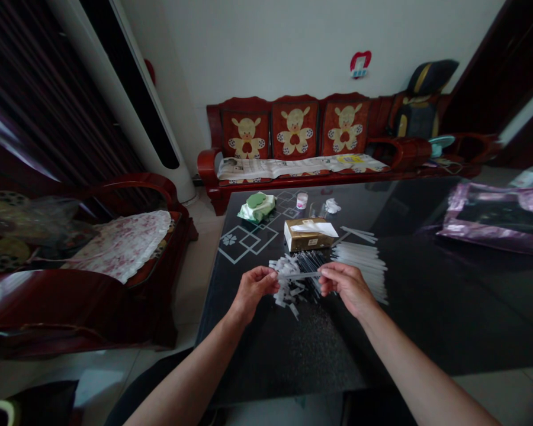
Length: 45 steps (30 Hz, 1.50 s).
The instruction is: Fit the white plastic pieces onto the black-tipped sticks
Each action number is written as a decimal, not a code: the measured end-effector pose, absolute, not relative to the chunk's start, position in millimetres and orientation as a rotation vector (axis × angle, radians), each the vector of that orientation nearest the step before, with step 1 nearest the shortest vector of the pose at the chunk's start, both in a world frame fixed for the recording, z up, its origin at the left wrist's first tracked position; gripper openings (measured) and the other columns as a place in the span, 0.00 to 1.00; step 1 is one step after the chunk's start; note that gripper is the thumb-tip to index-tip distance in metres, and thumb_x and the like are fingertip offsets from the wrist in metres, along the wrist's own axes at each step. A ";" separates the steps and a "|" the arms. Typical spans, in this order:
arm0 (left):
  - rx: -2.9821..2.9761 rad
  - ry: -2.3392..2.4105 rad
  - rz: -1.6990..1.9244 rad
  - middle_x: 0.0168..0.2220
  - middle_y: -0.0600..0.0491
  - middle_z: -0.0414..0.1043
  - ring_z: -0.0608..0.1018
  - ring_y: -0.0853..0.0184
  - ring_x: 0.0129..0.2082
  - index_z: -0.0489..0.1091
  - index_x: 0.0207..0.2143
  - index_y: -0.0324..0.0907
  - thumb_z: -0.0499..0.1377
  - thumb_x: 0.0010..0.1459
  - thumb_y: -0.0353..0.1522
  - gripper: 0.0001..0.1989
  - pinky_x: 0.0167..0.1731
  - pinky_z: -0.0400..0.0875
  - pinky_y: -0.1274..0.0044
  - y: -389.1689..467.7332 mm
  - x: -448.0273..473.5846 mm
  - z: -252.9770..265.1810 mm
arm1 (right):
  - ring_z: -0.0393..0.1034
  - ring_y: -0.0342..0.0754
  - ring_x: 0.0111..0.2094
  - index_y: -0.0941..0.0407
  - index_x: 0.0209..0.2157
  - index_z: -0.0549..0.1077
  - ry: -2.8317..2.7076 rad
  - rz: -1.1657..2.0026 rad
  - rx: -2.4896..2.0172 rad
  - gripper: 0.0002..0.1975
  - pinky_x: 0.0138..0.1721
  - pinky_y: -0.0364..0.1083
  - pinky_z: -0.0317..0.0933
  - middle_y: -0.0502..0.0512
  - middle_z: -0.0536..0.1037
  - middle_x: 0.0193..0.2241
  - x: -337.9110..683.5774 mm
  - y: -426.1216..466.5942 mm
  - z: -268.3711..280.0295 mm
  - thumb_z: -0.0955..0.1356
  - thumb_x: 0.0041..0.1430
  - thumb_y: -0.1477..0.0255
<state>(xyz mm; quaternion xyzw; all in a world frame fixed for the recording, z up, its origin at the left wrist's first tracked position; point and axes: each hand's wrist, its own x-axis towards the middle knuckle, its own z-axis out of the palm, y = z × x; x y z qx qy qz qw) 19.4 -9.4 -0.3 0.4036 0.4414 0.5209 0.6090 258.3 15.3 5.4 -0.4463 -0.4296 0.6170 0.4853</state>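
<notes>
Between my two hands, a thin translucent whitish strip (pixel 298 275) is stretched level above the dark table. My left hand (pixel 255 288) pinches its left end and my right hand (pixel 344 285) pinches the right end. Below and behind the strip lies a heap of short white pieces (pixel 285 265). Next to that heap sits a bundle of thin dark or clear sticks (pixel 311 260), partly hidden by the strip and my right hand. A neat row of long white translucent strips (pixel 364 263) lies just beyond my right hand.
A tissue box (pixel 311 235), a green wipes pack (pixel 256 207), a small white jar (pixel 301 200) and a crumpled tissue (pixel 332 205) stand farther back on the black table (pixel 408 307). A purple plastic bag (pixel 493 216) lies at the right. A wooden sofa (pixel 293 171) is beyond.
</notes>
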 end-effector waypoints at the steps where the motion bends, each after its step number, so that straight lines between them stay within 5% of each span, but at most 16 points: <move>1: 0.930 1.033 1.190 0.25 0.52 0.72 0.74 0.71 0.24 0.71 0.31 0.35 0.65 0.49 0.38 0.14 0.27 0.71 0.78 -9.4 19.5 -0.6 | 0.70 0.44 0.17 0.62 0.31 0.75 -1.051 1.502 -1.081 0.13 0.20 0.43 0.66 0.54 0.76 0.20 258.0 15.3 5.2 0.73 0.47 0.67; 27: 1.037 1.066 1.392 0.20 0.53 0.71 0.73 0.71 0.19 0.70 0.28 0.36 0.65 0.49 0.38 0.13 0.23 0.70 0.78 -11.4 25.1 4.9 | 0.72 0.45 0.19 0.61 0.30 0.74 -0.973 1.604 -1.130 0.14 0.21 0.44 0.69 0.55 0.77 0.20 251.4 8.0 7.1 0.74 0.45 0.66; 32: 1.056 1.099 1.419 0.20 0.55 0.69 0.70 0.73 0.19 0.70 0.28 0.37 0.64 0.49 0.38 0.13 0.21 0.66 0.81 -6.6 18.5 13.9 | 0.65 0.42 0.14 0.60 0.34 0.73 -1.200 1.637 -1.136 0.16 0.15 0.42 0.61 0.50 0.73 0.18 245.7 -0.8 13.0 0.70 0.51 0.62; 36: 1.013 1.103 1.356 0.21 0.55 0.68 0.69 0.74 0.19 0.70 0.27 0.36 0.65 0.47 0.39 0.14 0.19 0.63 0.82 -5.9 19.0 15.9 | 0.55 0.38 0.14 0.59 0.29 0.74 -1.678 1.332 -1.201 0.16 0.16 0.39 0.48 0.44 0.64 0.14 234.4 -8.7 14.5 0.65 0.58 0.60; 42: 0.844 1.004 1.271 0.23 0.54 0.69 0.69 0.74 0.21 0.73 0.39 0.34 0.64 0.49 0.41 0.20 0.22 0.64 0.81 -12.6 29.9 5.8 | 0.62 0.43 0.23 0.57 0.25 0.71 -2.034 0.831 -1.164 0.18 0.26 0.42 0.51 0.49 0.68 0.19 211.3 -23.8 15.2 0.59 0.64 0.64; 45: 0.775 0.972 1.273 0.23 0.54 0.67 0.68 0.75 0.20 0.74 0.37 0.34 0.61 0.52 0.45 0.22 0.21 0.61 0.81 -12.6 31.4 2.7 | 0.66 0.45 0.24 0.56 0.28 0.70 -2.102 0.684 -1.213 0.16 0.27 0.43 0.51 0.51 0.72 0.21 204.9 -31.2 12.7 0.58 0.65 0.65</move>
